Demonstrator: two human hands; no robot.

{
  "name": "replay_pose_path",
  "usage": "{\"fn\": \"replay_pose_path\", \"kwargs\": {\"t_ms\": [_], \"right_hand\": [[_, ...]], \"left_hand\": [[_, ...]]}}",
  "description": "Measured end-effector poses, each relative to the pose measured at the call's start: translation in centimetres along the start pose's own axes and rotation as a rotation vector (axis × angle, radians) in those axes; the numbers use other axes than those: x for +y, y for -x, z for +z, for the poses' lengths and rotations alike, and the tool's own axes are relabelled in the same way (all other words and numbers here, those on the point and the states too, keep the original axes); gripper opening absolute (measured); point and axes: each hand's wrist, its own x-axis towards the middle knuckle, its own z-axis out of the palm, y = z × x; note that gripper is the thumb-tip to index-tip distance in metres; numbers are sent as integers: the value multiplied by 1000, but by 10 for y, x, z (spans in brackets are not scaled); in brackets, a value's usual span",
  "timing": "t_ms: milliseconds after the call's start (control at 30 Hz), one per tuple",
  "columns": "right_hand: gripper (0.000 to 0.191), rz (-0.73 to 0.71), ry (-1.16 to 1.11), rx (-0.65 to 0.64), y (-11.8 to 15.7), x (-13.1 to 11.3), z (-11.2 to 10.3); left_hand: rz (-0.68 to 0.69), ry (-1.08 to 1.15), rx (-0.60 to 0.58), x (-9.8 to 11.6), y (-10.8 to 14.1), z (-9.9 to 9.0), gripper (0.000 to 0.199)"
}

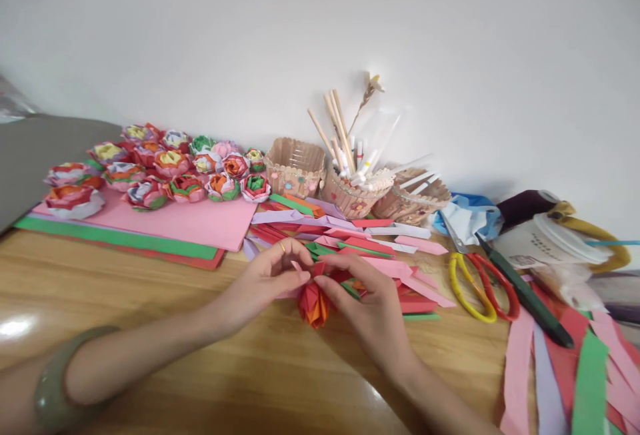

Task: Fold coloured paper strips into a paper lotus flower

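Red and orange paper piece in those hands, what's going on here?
A person's left hand and right hand hold a red and orange folded paper piece over the wooden table. Folded paper strips lie just beyond. To the left, paper flowers sit grouped on pink paper; scissors lie to the right.

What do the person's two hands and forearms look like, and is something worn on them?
Both forearms are bare where visible, without sleeves. The left hand has a thin gold-coloured ring on one finger, and a thick, rounded, grey-green bangle circles that forearm. The right hand shows no jewellery or glove.
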Motion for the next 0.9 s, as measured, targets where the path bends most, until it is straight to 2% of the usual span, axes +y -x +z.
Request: {"fn": "replay_pose_path", "kwargs": {"t_ms": [100, 233, 367, 467, 667, 800, 900], "right_hand": [[13, -48, 38, 25, 2, 1, 1], [7, -6, 22, 58, 2, -1, 0], [7, -24, 9, 86, 2, -4, -1], [7, -121, 68, 105, 4, -4, -1], [12, -419, 245, 153, 7, -2, -3], [16, -498, 316, 147, 6, -3, -5], [14, -526, 325, 142, 5, -3, -6]], "left_hand": [[10, -107, 28, 0, 1, 0, 18], [29, -133, 31, 1, 2, 1, 19], [111, -207, 66, 1, 4, 1, 18], [223, -271, 89, 0, 6, 0, 16], [533, -520, 120, 0, 11, 0, 12], [705, -562, 76, 0, 10, 0, 11], [749, -592, 79, 0, 9, 0, 11]]}}
